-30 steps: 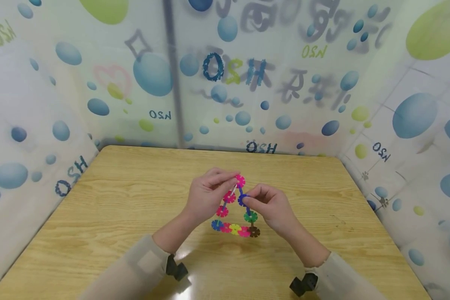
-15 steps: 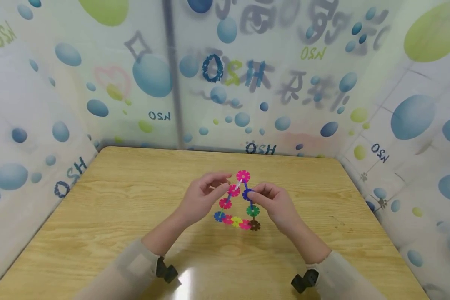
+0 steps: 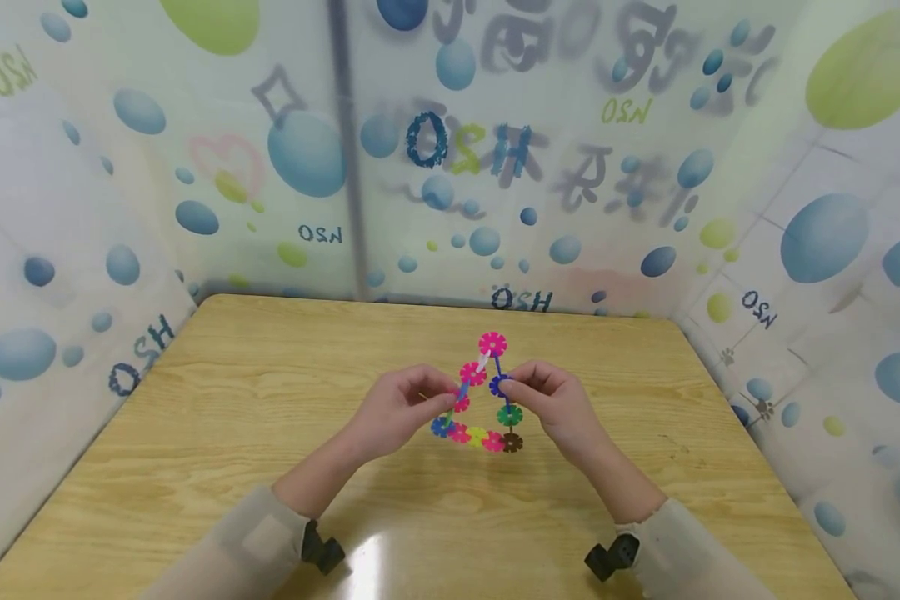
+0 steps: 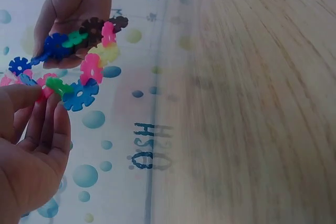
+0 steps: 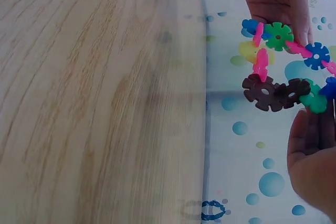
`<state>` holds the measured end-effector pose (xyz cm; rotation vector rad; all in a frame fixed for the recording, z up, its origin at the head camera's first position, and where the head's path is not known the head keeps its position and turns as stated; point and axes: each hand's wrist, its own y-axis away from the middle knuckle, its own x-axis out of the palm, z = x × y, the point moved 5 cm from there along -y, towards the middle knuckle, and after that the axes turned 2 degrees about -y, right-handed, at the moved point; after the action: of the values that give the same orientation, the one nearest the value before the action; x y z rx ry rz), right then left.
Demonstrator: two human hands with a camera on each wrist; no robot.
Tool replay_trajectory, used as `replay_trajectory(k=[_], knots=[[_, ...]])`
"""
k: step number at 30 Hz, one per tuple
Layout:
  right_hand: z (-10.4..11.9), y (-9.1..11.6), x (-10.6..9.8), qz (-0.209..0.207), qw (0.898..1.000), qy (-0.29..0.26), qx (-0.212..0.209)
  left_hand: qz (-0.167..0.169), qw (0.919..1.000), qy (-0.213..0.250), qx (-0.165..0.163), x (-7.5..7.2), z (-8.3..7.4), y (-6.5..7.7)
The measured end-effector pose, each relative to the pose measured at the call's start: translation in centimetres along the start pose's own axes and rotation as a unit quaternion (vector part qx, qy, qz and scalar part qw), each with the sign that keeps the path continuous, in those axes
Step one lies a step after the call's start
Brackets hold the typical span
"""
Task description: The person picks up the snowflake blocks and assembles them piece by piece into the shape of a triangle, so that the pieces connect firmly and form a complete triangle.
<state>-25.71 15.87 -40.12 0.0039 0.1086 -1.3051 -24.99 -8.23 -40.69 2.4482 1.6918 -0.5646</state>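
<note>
Notched plastic snowflake discs are linked into a triangle held above the table. A pink disc (image 3: pixel 492 343) forms its top corner. Along the bottom run a blue disc (image 3: pixel 442 427), pink discs around a yellow disc (image 3: pixel 476 437), and a brown disc (image 3: pixel 512 442). My left hand (image 3: pixel 397 415) pinches a pink disc (image 3: pixel 462 403) on the left side. On the right side, my right hand (image 3: pixel 562 406) pinches a dark blue disc (image 3: pixel 498 384), just above a green disc (image 3: pixel 510 414). In the left wrist view a green disc (image 4: pixel 59 86) sits beside the left fingertips.
The wooden table (image 3: pixel 232 375) spreads out under both hands. Curtain-like walls (image 3: pixel 270 250) printed with blue and green bubbles stand behind it and at both sides. Dark wrist cameras are strapped over the sleeves (image 3: pixel 232 546).
The left hand has let go near the top pink disc and moved down to pinch a lower pink disc. The triangle has risen slightly in view; the right hand keeps its pinch.
</note>
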Motion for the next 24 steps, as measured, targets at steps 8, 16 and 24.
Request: replay_trajectory(k=[8, 16, 24], knots=[[-0.2, -0.1, -0.2, -0.003, 1.0, 0.009, 0.001, 0.004, 1.0, -0.005, 0.002, 0.1, -0.2, 0.0], [0.0, 0.1, 0.1, 0.004, 1.0, 0.004, -0.01, -0.007, 0.9998, -0.017, 0.003, 0.2, -0.5, -0.2], [0.5, 0.4, 0.5, 0.017, 0.999, 0.015, -0.023, -0.031, 0.9994, -0.017, -0.007, 0.2, -1.8, -1.0]])
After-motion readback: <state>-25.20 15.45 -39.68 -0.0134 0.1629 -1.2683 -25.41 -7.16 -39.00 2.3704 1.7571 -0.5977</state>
